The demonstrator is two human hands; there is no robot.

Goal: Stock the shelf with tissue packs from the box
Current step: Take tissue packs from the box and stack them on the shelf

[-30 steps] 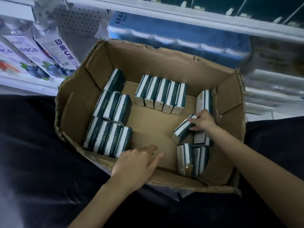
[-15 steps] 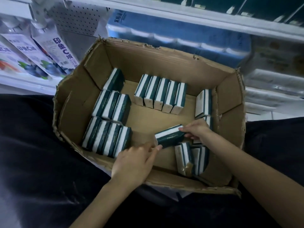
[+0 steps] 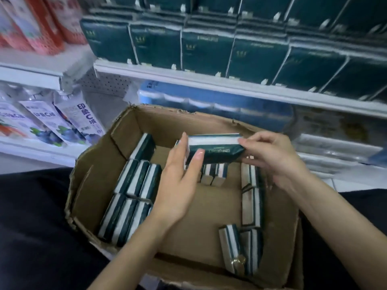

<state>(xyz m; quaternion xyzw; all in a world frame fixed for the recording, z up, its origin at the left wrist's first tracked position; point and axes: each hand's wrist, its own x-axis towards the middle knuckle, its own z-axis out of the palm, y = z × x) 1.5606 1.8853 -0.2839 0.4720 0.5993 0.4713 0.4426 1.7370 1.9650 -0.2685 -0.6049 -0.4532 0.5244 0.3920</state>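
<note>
Two bare forearms are shown reaching forward across the near edge of the box (image 3: 209, 278). The left hand (image 3: 180, 185) is held up with its palm turned to the right. The left end of a tissue pack (image 3: 215, 147) is pinched between its thumb, laid on the front face, and its nearly straight fingers behind. The right hand (image 3: 274, 162) is held level with it, its fingers curled, and the pack's right end is gripped by its fingertips.

Surrounding store goods
Red pouches (image 3: 35, 24) are seen at upper left, white blueberry-printed pouches (image 3: 48, 120) below them, and blue wrapped rolls (image 3: 209, 102) to their right.
</note>
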